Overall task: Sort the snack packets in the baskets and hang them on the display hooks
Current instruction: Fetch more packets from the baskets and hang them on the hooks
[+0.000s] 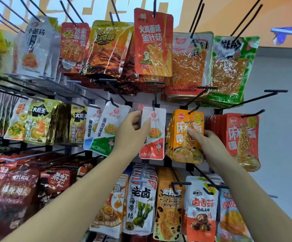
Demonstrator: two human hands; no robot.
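A white-and-red snack packet (154, 137) hangs on a black hook (154, 100) in the middle row of the display. My left hand (131, 133) pinches its left edge, thumb on the front and fingers behind. To its right hangs a stack of orange noodle packets (182, 147) on another hook. My right hand (206, 142) grips that stack from the right, with a finger laid across the front packet.
Three rows of black hooks carry many snack packets. A white-and-green packet (106, 130) hangs left of my left hand, red noodle packets (241, 140) right of my right hand. Bare hook tips (275, 91) jut out toward me. No basket is in view.
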